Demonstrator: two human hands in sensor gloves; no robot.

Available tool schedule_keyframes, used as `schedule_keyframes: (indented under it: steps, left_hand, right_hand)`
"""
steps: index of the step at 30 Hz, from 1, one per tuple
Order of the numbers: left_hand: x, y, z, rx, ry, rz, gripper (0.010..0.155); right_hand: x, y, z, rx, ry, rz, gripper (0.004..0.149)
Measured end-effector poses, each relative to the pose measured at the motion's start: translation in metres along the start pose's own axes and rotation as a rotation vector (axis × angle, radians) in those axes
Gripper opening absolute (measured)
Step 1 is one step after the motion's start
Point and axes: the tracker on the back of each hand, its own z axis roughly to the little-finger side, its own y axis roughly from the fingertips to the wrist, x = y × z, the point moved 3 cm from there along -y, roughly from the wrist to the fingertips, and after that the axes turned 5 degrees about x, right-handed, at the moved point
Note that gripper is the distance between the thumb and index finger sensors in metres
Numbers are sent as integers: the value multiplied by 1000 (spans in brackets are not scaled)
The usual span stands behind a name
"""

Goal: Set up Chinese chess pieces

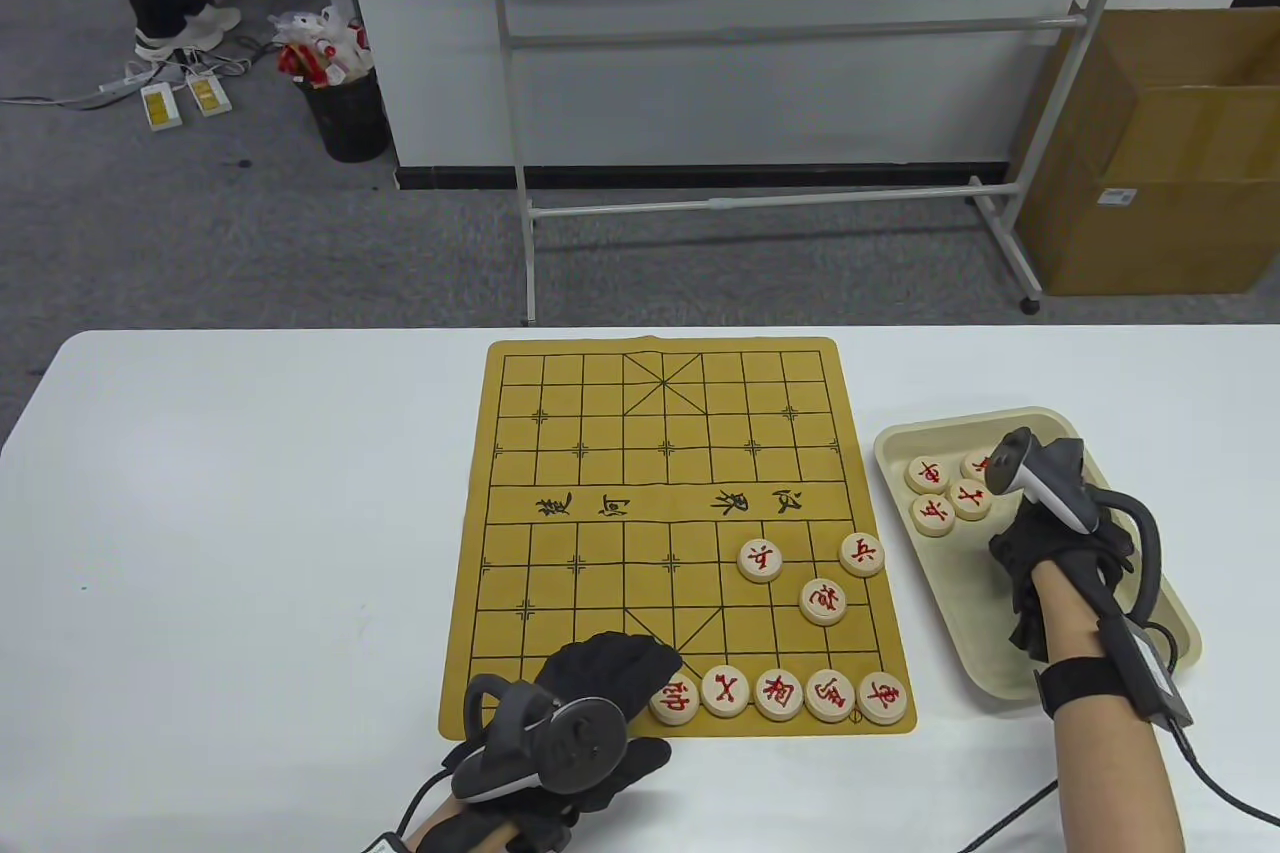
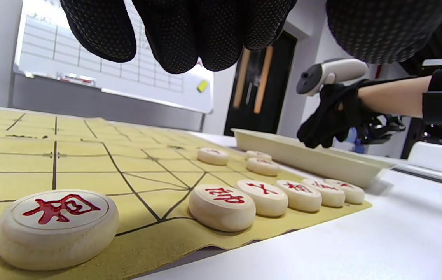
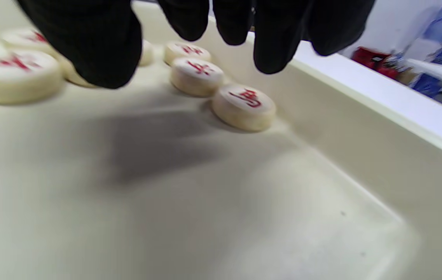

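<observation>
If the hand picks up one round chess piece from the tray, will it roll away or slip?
Each chess piece in the tray is a flat, thick disc lying on its face, so it probably stays put rather than rolling. It looks like solid pale wood: likely stiff and light. Its smooth rounded edge could slip from a shallow grip by the right hand.

The board (image 1: 620, 533) is mustard yellow, ruled with a black grid and black characters across its middle. The pieces (image 1: 778, 694) are pale wood discs with red characters; 1 (image 2: 55, 227) lies below the left hand's (image 1: 590, 693) black dotted fingertips (image 2: 178, 42). The tray (image 1: 960, 633) is cream, holding the same red-marked discs (image 3: 243, 107) just beyond the right hand's (image 1: 1050, 533) black fingers (image 3: 275, 42). The table (image 1: 250, 513) is white.
</observation>
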Motion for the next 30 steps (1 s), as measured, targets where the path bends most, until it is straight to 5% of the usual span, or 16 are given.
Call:
schedule_keyframes:
  steps: [30]
  left_hand:
    - [1, -2, 0, -12, -5, 2, 79]
  right_hand:
    - [-18, -11, 15, -91, 57, 28, 72]
